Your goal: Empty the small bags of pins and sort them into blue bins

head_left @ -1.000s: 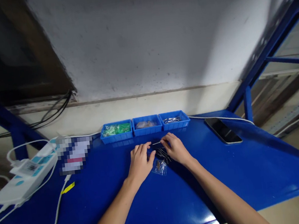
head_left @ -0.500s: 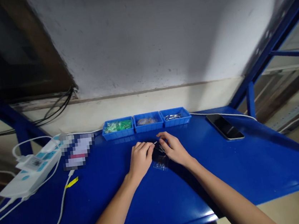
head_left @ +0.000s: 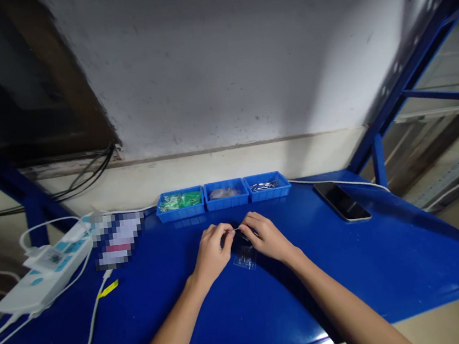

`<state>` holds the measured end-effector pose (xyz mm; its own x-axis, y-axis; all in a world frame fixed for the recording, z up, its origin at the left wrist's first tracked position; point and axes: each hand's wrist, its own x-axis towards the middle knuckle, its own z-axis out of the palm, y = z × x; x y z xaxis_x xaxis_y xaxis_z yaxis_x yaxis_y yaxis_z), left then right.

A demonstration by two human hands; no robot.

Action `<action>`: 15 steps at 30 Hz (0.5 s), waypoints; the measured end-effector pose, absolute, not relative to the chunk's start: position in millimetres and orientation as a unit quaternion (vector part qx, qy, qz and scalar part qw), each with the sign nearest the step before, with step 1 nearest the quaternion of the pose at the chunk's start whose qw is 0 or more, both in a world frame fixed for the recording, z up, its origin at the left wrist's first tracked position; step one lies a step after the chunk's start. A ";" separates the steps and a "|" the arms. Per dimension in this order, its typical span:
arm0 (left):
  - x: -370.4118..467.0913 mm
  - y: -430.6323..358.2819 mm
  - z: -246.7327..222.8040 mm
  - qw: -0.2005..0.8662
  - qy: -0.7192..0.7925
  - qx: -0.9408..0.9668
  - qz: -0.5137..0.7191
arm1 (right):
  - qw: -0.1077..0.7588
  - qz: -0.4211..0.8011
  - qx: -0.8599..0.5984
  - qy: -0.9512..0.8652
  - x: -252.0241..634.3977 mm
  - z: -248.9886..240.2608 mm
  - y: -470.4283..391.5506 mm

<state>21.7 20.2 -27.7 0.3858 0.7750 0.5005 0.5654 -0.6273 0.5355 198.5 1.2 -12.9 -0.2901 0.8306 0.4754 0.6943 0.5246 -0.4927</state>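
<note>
My left hand point(head_left: 214, 250) is closed in a pinch, thumb against forefinger, on one end of a thin, shiny, wire-like piece point(head_left: 236, 229). My right hand point(head_left: 267, 238) pinches the other end, its fingertips very near those of the left. The piece is too small to name. Below the fingers, a small clear plastic bag point(head_left: 245, 259) lies on the blue table point(head_left: 237, 314), with something tiny and yellowish in it. Part of the area beneath my right hand is dark and hidden.
Three blue bins stand along the wall: one with green and clear packets point(head_left: 181, 213), one with clear bags point(head_left: 227, 200), one with metal pieces point(head_left: 268, 193). A dark phone point(head_left: 343, 201) lies right. A white power strip point(head_left: 38, 282), cables and a blurred-out object point(head_left: 119, 242) lie left.
My right fingers have closed in on the thin piece, and both hands' fingertips have come nearer each other. The whole view has shifted slightly.
</note>
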 end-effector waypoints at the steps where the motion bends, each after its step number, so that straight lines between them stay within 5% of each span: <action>1: 21.4 19.9 -26.7 0.137 0.405 0.823 0.374 | 0.355 0.100 -0.480 -0.796 197.6 -13.1 1.4; 10: 21.0 19.0 -25.1 0.139 0.422 0.815 0.373 | 0.322 0.023 -0.478 -0.817 195.7 -2.4 -9.3; 15: 23.1 15.9 -25.6 0.160 0.432 0.820 0.340 | 0.466 -0.125 -0.544 -0.687 228.3 15.8 6.8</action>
<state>23.1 15.9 -25.6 0.3945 0.8172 0.4202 0.5999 -0.5754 0.5559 228.3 6.8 15.8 0.0246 0.6301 0.7761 0.8637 0.3775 -0.3338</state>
